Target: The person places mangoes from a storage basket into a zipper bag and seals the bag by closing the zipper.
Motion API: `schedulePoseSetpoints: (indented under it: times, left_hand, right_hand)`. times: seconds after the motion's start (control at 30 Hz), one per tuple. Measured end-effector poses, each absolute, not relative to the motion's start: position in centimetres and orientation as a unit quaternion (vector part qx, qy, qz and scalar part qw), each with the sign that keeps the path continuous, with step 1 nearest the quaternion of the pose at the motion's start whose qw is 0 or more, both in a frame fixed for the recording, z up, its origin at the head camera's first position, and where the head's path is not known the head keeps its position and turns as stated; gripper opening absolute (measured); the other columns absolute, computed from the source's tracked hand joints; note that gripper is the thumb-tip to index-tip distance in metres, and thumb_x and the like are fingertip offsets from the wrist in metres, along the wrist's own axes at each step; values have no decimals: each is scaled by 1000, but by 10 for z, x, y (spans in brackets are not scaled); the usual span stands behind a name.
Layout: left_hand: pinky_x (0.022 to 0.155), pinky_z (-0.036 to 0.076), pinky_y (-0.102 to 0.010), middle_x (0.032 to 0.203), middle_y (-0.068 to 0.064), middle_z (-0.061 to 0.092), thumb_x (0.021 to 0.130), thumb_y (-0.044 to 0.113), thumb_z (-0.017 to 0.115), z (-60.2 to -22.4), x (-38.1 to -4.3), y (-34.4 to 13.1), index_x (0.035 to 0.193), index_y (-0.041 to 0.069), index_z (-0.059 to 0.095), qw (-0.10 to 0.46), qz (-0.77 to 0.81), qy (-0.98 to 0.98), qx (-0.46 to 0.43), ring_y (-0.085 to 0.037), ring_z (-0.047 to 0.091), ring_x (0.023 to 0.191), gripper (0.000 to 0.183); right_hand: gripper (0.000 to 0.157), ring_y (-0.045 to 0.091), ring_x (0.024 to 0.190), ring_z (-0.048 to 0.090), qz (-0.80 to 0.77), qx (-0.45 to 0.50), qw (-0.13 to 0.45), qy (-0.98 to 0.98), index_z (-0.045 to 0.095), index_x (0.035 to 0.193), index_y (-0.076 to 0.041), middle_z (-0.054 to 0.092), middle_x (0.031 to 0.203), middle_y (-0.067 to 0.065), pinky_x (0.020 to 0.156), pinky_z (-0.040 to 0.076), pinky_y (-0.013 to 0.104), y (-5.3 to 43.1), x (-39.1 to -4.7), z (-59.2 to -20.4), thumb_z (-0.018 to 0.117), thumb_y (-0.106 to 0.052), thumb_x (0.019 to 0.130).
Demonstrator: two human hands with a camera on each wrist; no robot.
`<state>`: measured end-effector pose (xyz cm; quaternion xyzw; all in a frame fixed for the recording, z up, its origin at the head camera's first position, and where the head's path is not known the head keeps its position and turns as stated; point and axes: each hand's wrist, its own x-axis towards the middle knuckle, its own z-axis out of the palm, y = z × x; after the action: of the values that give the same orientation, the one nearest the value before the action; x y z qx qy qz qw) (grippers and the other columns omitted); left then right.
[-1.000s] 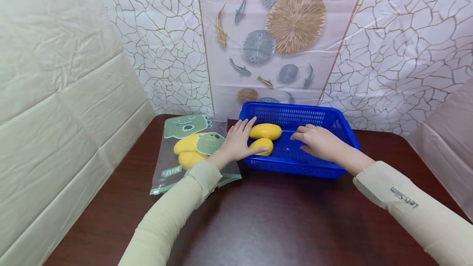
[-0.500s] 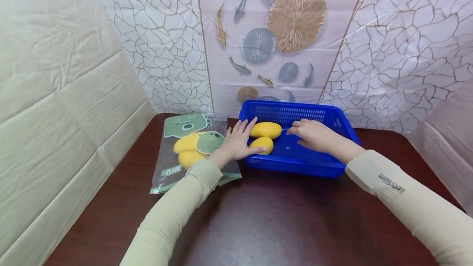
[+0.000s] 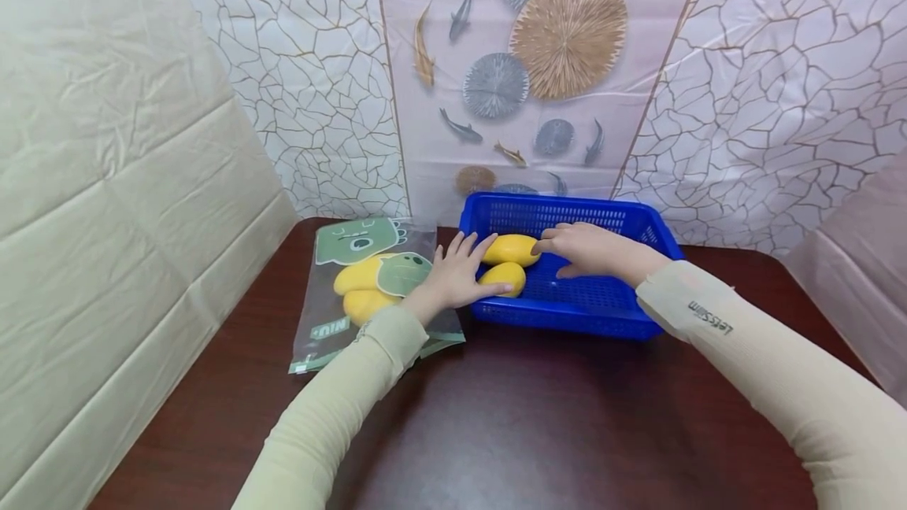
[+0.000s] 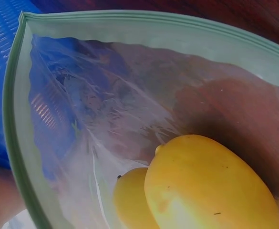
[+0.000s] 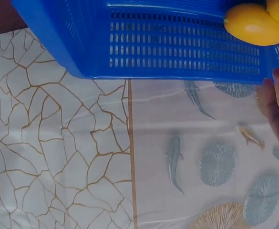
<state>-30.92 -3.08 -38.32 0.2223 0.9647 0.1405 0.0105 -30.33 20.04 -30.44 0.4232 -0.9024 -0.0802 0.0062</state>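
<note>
right hand (image 3: 586, 249) | moved left over blue basket (image 3: 567, 316) | now at right end of rear mango (image 3: 510, 249)

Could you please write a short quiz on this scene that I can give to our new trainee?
1. Count: how many yellow fruits show in the blue basket?

2. True or false: the clear bag is inside the basket.

3. Fill in the blank: in the head view, the thumb in front of the nearer fruit in the basket belongs to the person's ____.

Key:
1. Two.
2. False; the clear bag lies on the table, to the left of the basket in the head view.
3. left hand.
</note>
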Motion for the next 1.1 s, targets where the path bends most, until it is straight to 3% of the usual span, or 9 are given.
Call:
schedulePoseSetpoints:
  times: [0.27,0.5,0.8,1.1]
  left_hand:
    - [112,9,-63,158,-8,16,80,74,45,-384,-309,-28,152,34,6,32,133,966,219,-30,3,147,91]
    - [110,12,-66,158,-7,19,78,76,45,-384,-312,-28,151,36,6,34,122,968,215,-30,2,147,92]
    - [108,11,-68,157,-7,22,78,78,43,-380,-314,-29,151,38,7,38,111,970,212,-30,2,147,91]
    - [108,10,-69,157,-7,21,79,78,43,-377,-310,-31,151,35,10,48,113,971,205,-31,2,147,90]
  right_hand:
    - [55,38,118,52,-76,407,-52,-909,57,126,-5,57,128,18,98,42,53,191,-324,-315,78,-18,76]
    - [60,42,120,50,-80,415,-72,-903,54,129,-3,54,132,20,99,40,56,179,-336,-323,78,-15,75]
    - [70,32,118,51,-201,483,25,-852,57,129,-15,57,129,8,95,42,54,172,-356,-341,84,-34,67]
    - [76,33,114,53,-158,493,8,-856,52,134,-15,59,125,9,95,42,57,171,-362,-364,85,-31,66]
